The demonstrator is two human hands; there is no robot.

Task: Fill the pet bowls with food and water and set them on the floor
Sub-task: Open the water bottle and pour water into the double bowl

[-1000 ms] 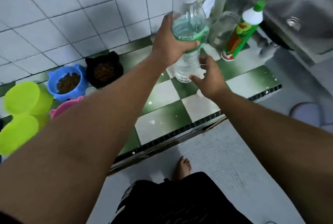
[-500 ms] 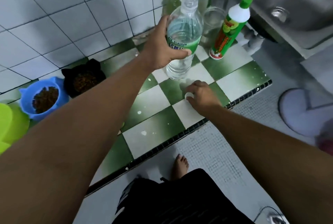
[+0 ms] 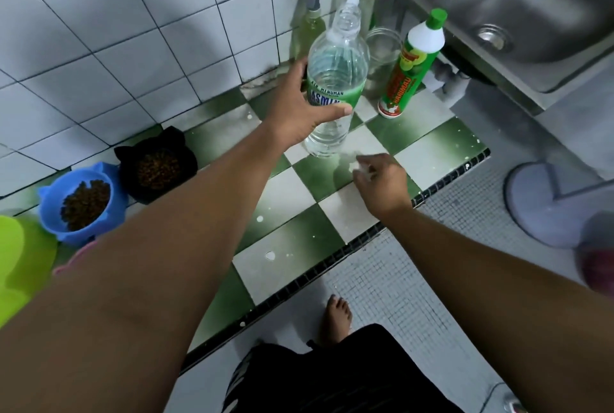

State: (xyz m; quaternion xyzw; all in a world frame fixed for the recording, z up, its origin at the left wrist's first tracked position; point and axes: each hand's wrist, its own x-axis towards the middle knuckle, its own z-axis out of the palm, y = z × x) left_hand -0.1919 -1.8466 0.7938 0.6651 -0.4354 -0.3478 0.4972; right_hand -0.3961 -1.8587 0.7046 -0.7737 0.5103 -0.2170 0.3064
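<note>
My left hand (image 3: 299, 113) grips a clear water bottle (image 3: 335, 80) with a green label. It has no cap and stands on the green-and-white checkered counter (image 3: 282, 200). My right hand (image 3: 382, 180) hovers low over the counter just right of the bottle's base, blurred, its fingers loosely bent. I cannot make out the bottle cap. At the left a blue bowl (image 3: 83, 203) and a black bowl (image 3: 156, 166), both cat-eared, hold brown kibble. A pink bowl's edge (image 3: 76, 256) shows behind my left forearm.
Lime-green bowls (image 3: 20, 263) sit at the far left. A green detergent bottle (image 3: 412, 64) and a glass jar (image 3: 382, 47) stand behind the water bottle. A steel sink (image 3: 518, 7) is at the upper right. My bare foot (image 3: 337, 316) and a grey slipper (image 3: 548, 203) are on the floor.
My right hand went down to the counter with a white cap, then lifted slightly with looser fingers. My left hand kept its hold on the bottle. The view shifted right.
</note>
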